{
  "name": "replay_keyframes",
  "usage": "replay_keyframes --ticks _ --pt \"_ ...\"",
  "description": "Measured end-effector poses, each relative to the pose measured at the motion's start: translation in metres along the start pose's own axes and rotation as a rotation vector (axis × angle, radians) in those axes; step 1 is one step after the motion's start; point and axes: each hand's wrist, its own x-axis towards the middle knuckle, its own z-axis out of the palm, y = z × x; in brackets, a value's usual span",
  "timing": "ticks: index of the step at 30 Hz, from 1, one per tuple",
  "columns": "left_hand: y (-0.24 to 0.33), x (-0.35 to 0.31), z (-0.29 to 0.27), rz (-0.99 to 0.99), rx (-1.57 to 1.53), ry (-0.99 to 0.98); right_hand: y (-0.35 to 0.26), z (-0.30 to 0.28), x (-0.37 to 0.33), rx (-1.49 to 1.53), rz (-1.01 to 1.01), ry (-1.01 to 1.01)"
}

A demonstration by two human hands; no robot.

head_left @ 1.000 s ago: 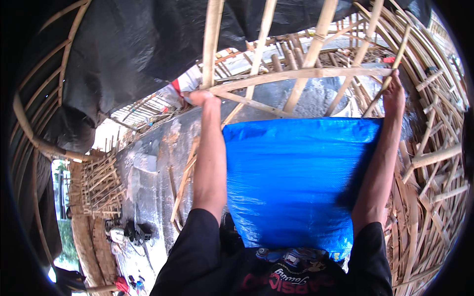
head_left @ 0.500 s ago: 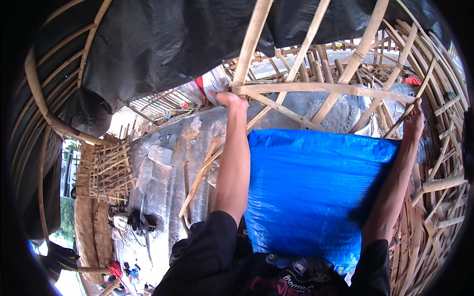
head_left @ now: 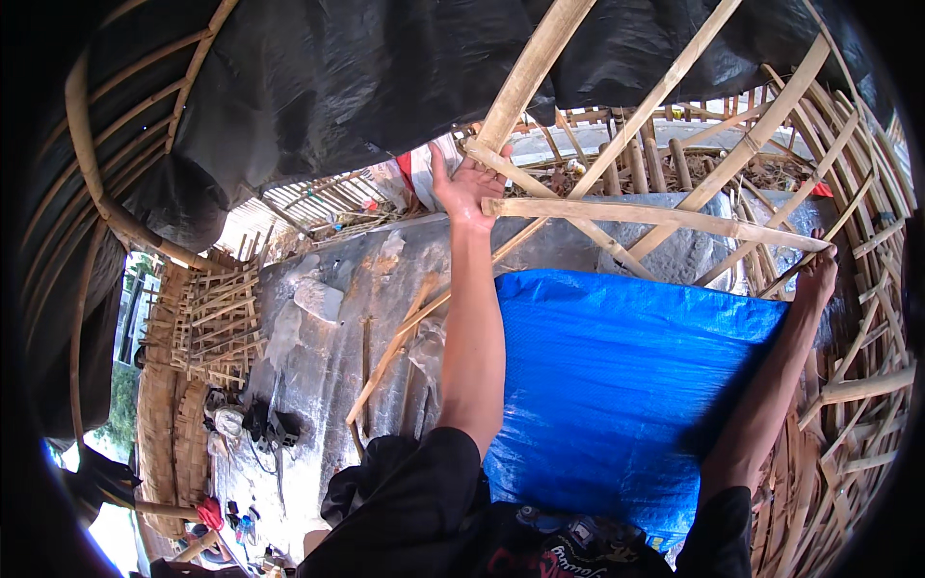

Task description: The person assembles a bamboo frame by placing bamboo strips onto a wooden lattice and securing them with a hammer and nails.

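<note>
A lattice of crossed bamboo slats [head_left: 662, 221] stands in front of me, with one flat bamboo slat [head_left: 665, 214] lying across it. My left hand [head_left: 469, 191] is raised by the slat's left end, palm showing and thumb stretched out. Its fingers reach up beside the foot of a thick slanting slat, the tips partly hidden by the bamboo. At the far right my right hand [head_left: 817, 276] pinches the other end of the cross slat against the lattice. Below, between my forearms, a blue woven plastic sheet [head_left: 597, 385] is spread.
Black plastic sheeting [head_left: 318, 87] hangs overhead on curved bamboo poles [head_left: 87, 144]. Stacked bamboo strips [head_left: 872, 318] crowd the right side. A small bamboo grid [head_left: 217, 323] is at left, near cables and dark tools [head_left: 273, 424] on the silvery ground sheet [head_left: 328, 356].
My left hand has opened from its grip on the cross slat, whose left end now sits lower, apart from the thick slat. My right hand keeps its hold, slightly lower in view.
</note>
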Motion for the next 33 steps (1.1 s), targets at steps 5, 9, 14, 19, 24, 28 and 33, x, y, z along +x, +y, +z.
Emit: replay_keyframes --ticks 5,9,14,19,24,28,33 --pt "0.003 0.013 -0.031 -0.028 0.099 -0.077 -0.001 0.021 -0.013 0.134 0.129 0.124" --pt "0.001 0.015 -0.022 0.029 -0.001 0.106 0.002 0.017 -0.004 0.000 0.057 0.141" --pt "0.000 0.013 -0.013 -0.066 -0.072 -0.083 0.008 -0.020 0.025 0.069 0.046 0.120" --pt "-0.004 0.015 -0.013 -0.066 -0.069 -0.102 0.010 -0.043 0.047 0.094 0.006 0.095" --pt "-0.003 0.018 -0.015 -0.063 -0.083 -0.099 0.011 -0.041 0.043 0.045 0.024 0.086" --pt "-0.002 0.015 -0.016 -0.066 -0.067 -0.118 0.011 -0.034 0.034 0.015 0.031 0.047" --pt "-0.002 0.015 -0.017 -0.056 -0.050 -0.151 0.013 -0.031 0.030 0.042 0.019 0.051"
